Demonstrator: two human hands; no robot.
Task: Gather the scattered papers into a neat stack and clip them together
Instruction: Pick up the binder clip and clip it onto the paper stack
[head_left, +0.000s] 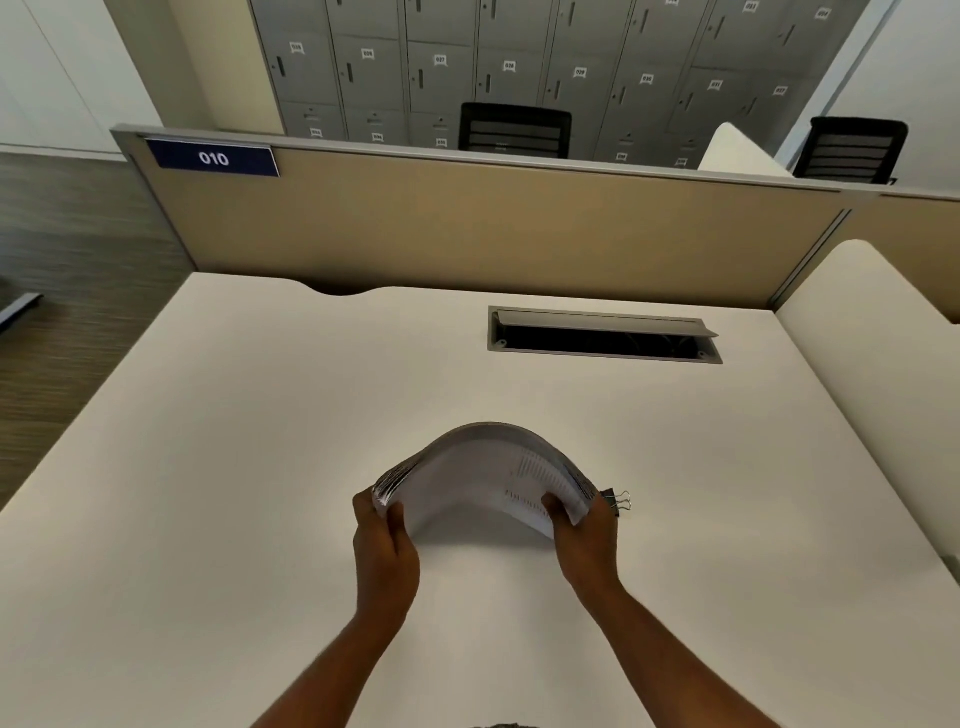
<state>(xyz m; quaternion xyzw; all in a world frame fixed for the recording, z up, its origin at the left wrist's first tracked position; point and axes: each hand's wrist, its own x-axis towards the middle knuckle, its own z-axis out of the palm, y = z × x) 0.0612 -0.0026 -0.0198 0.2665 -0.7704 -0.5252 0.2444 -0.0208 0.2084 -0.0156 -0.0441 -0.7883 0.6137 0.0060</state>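
Nearest the camera, two bare forearms reach forward over the pale bench (208, 519). The left hand (384, 540) pinches the left edge of the papers (483, 467), thumb on the near face and fingers curled behind. The right hand (587, 540) pinches the right edge the same way, its thumb lying across some printed lines. Between the hands the papers arch upward in a hump, held just above the bench near its front middle.

Just beyond the right hand, at the right edge of the papers, a black binder clip (618, 503) lies on the bench with its wire handles pointing right. Whether it touches the hand or the papers cannot be told, as the hand partly covers it.

The papers look gathered but not yet squared: the left edge fans out in visible steps, so the sheets are offset from one another. My judgement is that the main risk lies there. Bowed like this, the sheets are sprung; if either pinch loosens, the hump could flick flat and the sheets slide apart across the smooth bench. Clipping while the edges are still stepped would fix the stack crooked, and inner sheets that sit short of the edge might miss the clip and drop out later. Squeezing the hands closer could crease the middle.

The clip sits close to the right knuckles, so a careless shift could knock it away to the right. Farther off, an open cable slot (602, 338) is set in the bench toward the far right, well apart from the papers.
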